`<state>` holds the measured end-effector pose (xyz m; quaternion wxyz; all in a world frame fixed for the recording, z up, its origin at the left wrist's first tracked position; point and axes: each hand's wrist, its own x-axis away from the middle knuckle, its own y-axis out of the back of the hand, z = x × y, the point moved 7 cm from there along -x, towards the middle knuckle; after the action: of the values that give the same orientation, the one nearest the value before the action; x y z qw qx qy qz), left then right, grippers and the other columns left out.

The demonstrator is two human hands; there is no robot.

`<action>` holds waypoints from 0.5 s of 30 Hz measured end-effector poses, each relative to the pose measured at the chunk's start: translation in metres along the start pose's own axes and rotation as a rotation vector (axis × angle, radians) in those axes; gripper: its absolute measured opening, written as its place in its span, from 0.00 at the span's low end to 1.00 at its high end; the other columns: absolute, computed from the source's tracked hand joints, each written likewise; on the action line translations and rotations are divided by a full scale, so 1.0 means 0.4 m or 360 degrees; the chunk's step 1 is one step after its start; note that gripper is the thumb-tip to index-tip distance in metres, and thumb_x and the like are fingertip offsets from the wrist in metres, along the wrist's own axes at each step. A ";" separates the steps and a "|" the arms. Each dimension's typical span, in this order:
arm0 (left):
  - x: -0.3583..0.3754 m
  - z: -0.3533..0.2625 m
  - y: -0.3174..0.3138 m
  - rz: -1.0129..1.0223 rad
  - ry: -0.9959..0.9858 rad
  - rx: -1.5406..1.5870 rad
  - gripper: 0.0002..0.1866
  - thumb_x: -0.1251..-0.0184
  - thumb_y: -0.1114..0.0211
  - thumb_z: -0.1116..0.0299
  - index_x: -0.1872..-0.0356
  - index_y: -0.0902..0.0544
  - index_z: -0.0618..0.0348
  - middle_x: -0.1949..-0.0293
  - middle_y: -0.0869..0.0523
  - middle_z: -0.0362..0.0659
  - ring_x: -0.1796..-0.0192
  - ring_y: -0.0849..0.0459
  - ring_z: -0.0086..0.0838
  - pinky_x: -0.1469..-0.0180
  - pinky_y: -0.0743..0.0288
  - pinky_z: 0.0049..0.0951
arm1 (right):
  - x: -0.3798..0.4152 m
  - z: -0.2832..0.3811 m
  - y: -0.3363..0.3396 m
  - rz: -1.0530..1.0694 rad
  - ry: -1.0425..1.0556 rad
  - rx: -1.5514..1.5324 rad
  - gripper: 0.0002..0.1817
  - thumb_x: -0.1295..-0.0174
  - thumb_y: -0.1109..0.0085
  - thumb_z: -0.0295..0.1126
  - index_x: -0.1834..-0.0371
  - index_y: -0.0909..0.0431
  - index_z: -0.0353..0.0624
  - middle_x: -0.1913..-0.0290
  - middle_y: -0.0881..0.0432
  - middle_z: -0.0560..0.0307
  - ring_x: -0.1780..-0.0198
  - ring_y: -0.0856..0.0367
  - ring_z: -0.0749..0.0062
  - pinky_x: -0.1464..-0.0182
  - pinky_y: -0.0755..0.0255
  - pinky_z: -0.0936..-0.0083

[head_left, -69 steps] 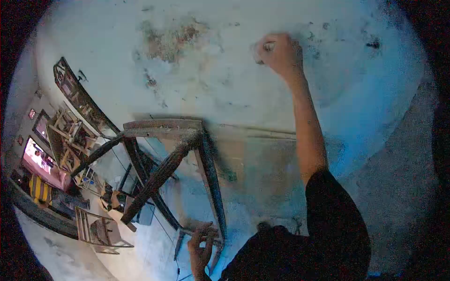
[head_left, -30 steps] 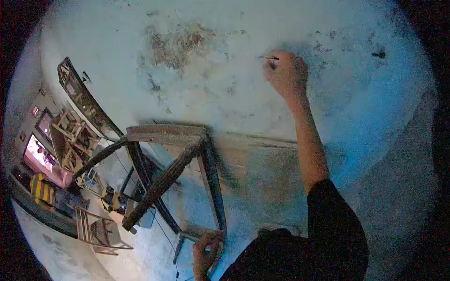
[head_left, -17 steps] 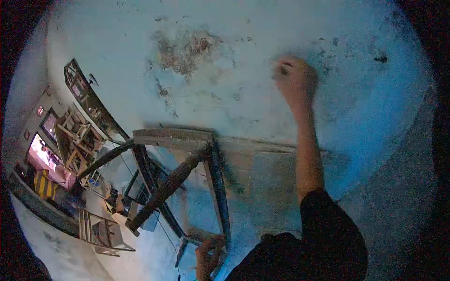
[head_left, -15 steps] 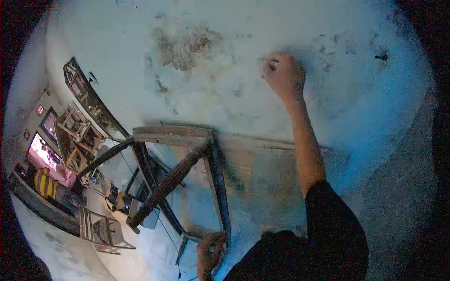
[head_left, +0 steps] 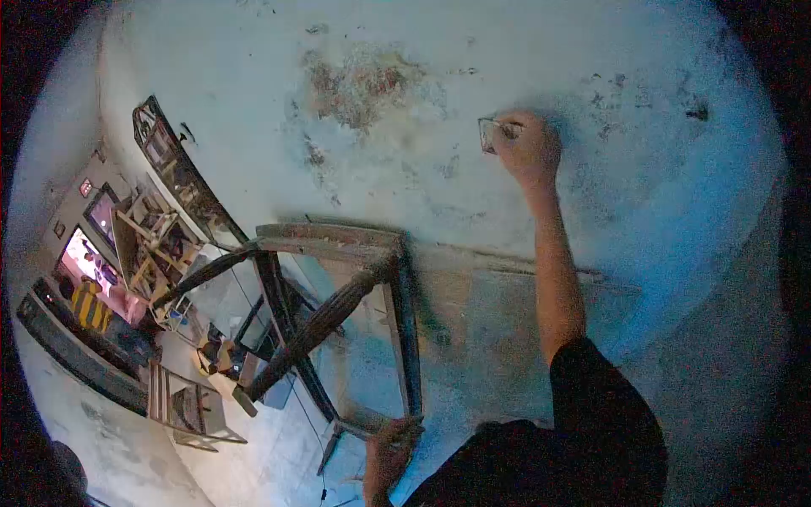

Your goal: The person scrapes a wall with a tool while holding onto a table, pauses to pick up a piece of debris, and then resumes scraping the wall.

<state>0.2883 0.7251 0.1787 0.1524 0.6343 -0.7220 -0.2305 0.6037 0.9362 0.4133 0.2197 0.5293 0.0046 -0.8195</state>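
You have two hands in view and one tool. Your right hand is clenched around a small flat metal scraper, its thin blade pressed against the pale, rough plastered wall just left of your knuckles. Your left hand grips the lower end of a weathered wooden scaffold frame, made of one flat top plank, one rounded diagonal pole and dark upright rails, which stands between your two hands. One brownish patch of bare, crumbled plaster lies on the wall well to the left of your right hand, and dark specks dot the surface to its right. Compared with half a second ago, your right hand sits slightly lower and further right on the wall, and the blade now shows more clearly; your left hand keeps its hold on the frame.
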 end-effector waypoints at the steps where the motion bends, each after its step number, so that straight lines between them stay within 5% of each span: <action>1: -0.007 -0.010 0.002 0.0006 0.0073 0.0106 0.09 0.45 0.42 0.72 0.63 0.20 0.61 0.67 0.18 0.47 0.63 0.19 0.32 0.60 0.28 0.28 | -0.003 0.013 0.009 -0.0007 0.0005 -0.0007 0.06 0.57 0.44 0.34 0.75 0.21 0.48 0.75 0.21 0.55 0.74 0.22 0.58 0.69 0.29 0.67; 6: 0.000 -0.003 0.026 -0.0063 0.0237 -0.0046 0.09 0.45 0.42 0.72 0.63 0.20 0.60 0.68 0.18 0.46 0.64 0.19 0.34 0.61 0.28 0.30 | 0.031 0.065 0.095 -0.0152 0.0008 -0.0107 0.08 0.57 0.44 0.34 0.73 0.22 0.47 0.75 0.21 0.54 0.74 0.22 0.59 0.69 0.29 0.67; 9: 0.022 0.002 0.027 -0.0092 0.0041 -0.0015 0.09 0.45 0.42 0.73 0.62 0.21 0.59 0.68 0.18 0.47 0.64 0.19 0.33 0.61 0.28 0.30 | 0.024 0.060 -0.011 -0.0061 0.0106 0.0242 0.08 0.57 0.43 0.34 0.72 0.22 0.46 0.73 0.21 0.53 0.72 0.22 0.59 0.68 0.28 0.68; 12: 0.019 0.002 0.042 -0.0142 -0.0117 0.0005 0.10 0.45 0.42 0.73 0.61 0.21 0.59 0.67 0.18 0.47 0.65 0.19 0.33 0.61 0.27 0.30 | 0.041 0.055 0.030 0.0019 -0.0016 0.0007 0.08 0.56 0.42 0.34 0.72 0.22 0.47 0.70 0.21 0.53 0.69 0.22 0.58 0.66 0.28 0.68; 15: 0.049 0.033 0.034 -0.0122 0.0112 -0.0002 0.12 0.46 0.41 0.74 0.59 0.22 0.58 0.65 0.18 0.47 0.63 0.19 0.33 0.60 0.27 0.30 | 0.051 0.018 -0.054 0.0065 -0.0129 0.0206 0.09 0.55 0.41 0.34 0.71 0.21 0.44 0.74 0.20 0.53 0.71 0.21 0.61 0.66 0.29 0.71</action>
<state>0.2672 0.7090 0.1734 0.1692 0.6690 -0.6913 -0.2143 0.5827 0.9467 0.3937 0.2017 0.5087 -0.0683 -0.8342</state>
